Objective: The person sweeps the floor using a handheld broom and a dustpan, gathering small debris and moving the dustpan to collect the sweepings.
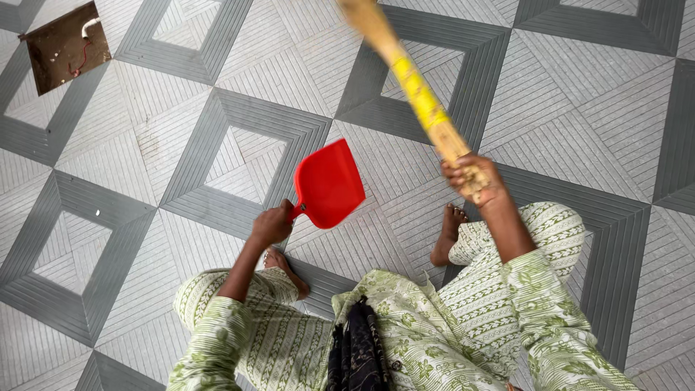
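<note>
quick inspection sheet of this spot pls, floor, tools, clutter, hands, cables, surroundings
surface: tiled floor, grey and white diamond pattern with ribbed lines
job's things: red dustpan, held by its handle above the floor; broom, stick wrapped in yellow, blurred
clutter: small white speck on a tile at left
grippers: left hand closed on the dustpan handle; right hand closed on the broom's lower end
cables: red wire and a white piece inside the open floor recess
surroundings: person's bare feet on the tiles, green patterned clothing; nothing else seen
</note>
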